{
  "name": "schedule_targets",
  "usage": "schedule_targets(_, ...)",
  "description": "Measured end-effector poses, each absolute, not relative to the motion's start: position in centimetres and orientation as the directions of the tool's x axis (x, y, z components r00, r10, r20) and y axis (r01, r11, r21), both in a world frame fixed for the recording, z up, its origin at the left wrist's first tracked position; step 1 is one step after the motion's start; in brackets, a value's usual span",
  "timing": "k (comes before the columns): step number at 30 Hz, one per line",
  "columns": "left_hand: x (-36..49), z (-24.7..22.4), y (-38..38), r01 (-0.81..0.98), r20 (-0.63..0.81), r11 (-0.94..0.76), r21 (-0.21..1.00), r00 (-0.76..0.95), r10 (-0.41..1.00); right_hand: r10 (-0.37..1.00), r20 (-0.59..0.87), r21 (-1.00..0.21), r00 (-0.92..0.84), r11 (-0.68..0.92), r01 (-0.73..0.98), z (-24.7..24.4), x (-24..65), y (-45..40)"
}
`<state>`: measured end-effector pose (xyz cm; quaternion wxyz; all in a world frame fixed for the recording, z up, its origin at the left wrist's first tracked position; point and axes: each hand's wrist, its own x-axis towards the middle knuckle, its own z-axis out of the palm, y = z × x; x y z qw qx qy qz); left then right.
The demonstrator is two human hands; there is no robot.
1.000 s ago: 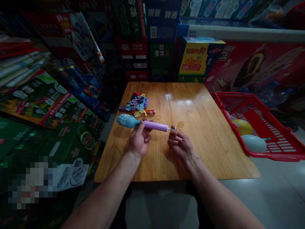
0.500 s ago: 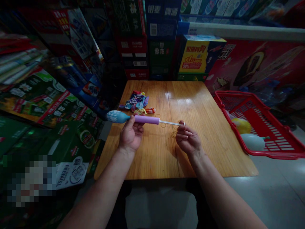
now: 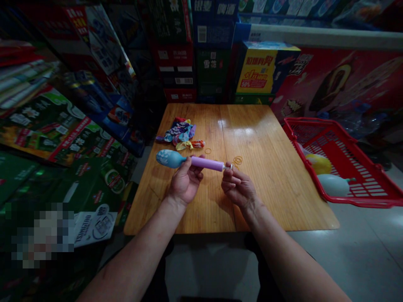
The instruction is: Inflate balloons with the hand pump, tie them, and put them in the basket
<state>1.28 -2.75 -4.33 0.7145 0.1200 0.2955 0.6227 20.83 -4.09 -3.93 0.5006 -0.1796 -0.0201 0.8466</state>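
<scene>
A purple balloon pump (image 3: 208, 163) lies level across the space between my hands, above the table. My left hand (image 3: 185, 180) is closed around its left end, pinching the neck of a partly filled blue patterned balloon (image 3: 170, 159) there. With my right hand (image 3: 237, 186) I grip the white handle at the pump's right end; only a short bit of the rod shows. Behind the pump lies a pile of limp coloured balloons (image 3: 181, 132). Several rubber bands (image 3: 237, 160) rest on the wood near my right hand.
The wooden table (image 3: 252, 134) is in front of me. At its right stands a red basket (image 3: 362, 159) holding a yellow balloon (image 3: 318, 163) and a pale balloon (image 3: 333, 185). Stacked beer cartons (image 3: 94, 184) crowd the left side, and boxes (image 3: 212, 71) line the back.
My hands have come closer together, and the white rod has slid mostly into the pump. The pump and balloon have shifted right, and the balloon looks a little fuller.
</scene>
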Motion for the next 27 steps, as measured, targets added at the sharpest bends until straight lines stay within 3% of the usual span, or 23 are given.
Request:
schedule_targets(6, -0.1, -3.4, -2.1, -0.794, -0.229, 0.04, 0.606, -0.126, 0.965, 0.887, -0.218, -0.23, -0.407, -0.452, -0.862, -3.6, 22.4, -3.9)
schedule_targets(12, 1.9, -4.0, -3.7, -0.801, -0.246, 0.13, 0.584, -0.022, 0.969, 0.848, -0.287, -0.221, -0.445, -0.511, -0.831, -4.6, 20.3, -4.6)
schedule_targets(18, 1.8, -4.1, -3.7, -0.841, -0.266, 0.183, 0.508, 0.048, 0.963, 0.849, -0.236, -0.177, -0.472, -0.515, -0.839, -5.1, 20.3, -4.5)
schedule_targets(21, 1.1, -3.8, -3.2, -0.83, -0.262, 0.188, 0.526, 0.052, 0.964, 0.846, -0.233, -0.197, -0.479, -0.523, -0.829, -4.9, 20.7, -4.4)
schedule_targets(27, -1.5, -3.3, -1.7, -0.795, -0.183, -0.017, 0.606, -0.16, 0.97, 0.873, -0.226, -0.242, -0.432, -0.48, -0.843, -4.1, 22.0, -3.6)
